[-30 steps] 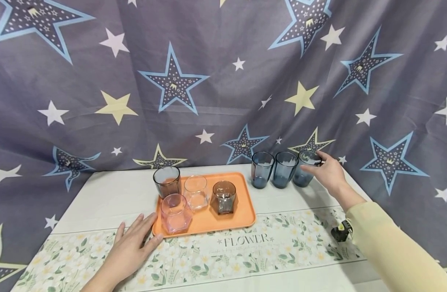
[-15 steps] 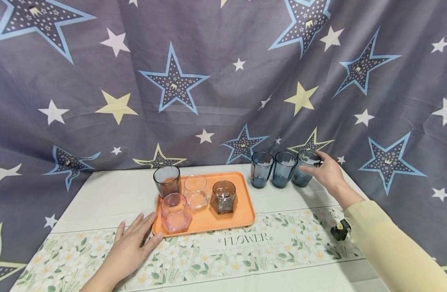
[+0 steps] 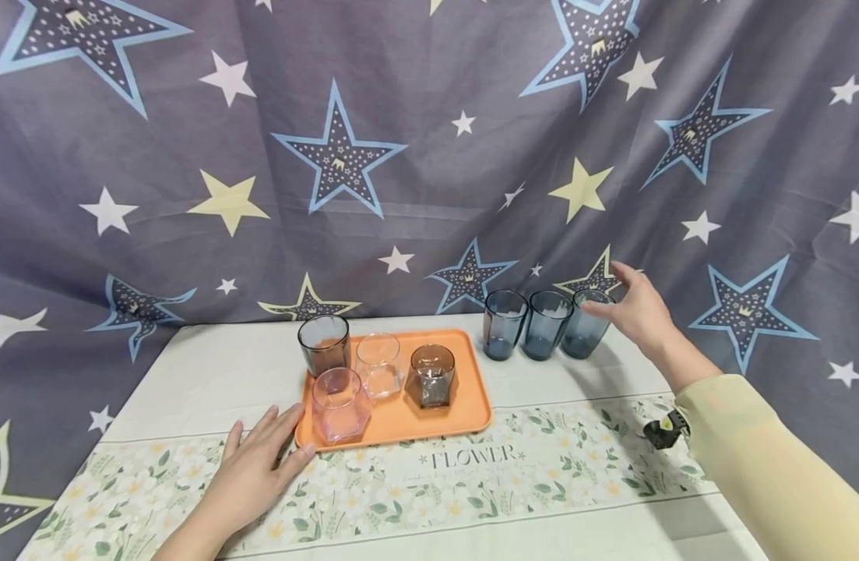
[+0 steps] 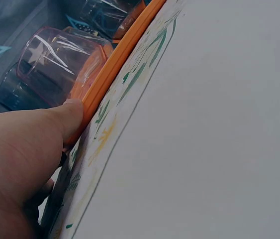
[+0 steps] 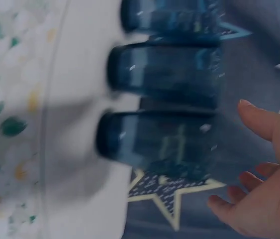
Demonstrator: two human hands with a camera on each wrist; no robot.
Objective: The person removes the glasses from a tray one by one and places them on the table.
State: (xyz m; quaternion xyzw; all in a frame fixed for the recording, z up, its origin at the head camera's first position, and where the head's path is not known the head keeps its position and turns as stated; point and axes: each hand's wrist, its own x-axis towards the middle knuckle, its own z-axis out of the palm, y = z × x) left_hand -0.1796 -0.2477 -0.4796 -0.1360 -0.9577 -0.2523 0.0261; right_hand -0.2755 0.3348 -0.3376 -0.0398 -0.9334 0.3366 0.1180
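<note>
My right hand (image 3: pixel 642 315) hovers just above and right of the rightmost blue glass (image 3: pixel 579 339), thumb and fingers spread, holding nothing. In the right wrist view a gap shows between that hand (image 5: pixel 264 184) and the glass rim. Two more blue glasses, a middle one (image 3: pixel 543 335) and a left one (image 3: pixel 501 335), stand upright in a row with it. My left hand (image 3: pixel 257 471) lies at the front left corner of an orange tray (image 3: pixel 467 382), its thumb touching the rim. A pink glass (image 3: pixel 339 413), a clear glass (image 3: pixel 378 374) and a brown glass (image 3: pixel 432 382) stand on the tray.
A grey glass (image 3: pixel 324 351) stands at the tray's back left corner. A floral runner (image 3: pixel 485 499) crosses the white table. Behind the table hangs a star-patterned curtain (image 3: pixel 415 187). A small black device (image 3: pixel 663 431) shows at the right sleeve.
My right hand has let go of the rightmost blue glass and lifted up and to the right of it. The left hand keeps its place at the tray corner.
</note>
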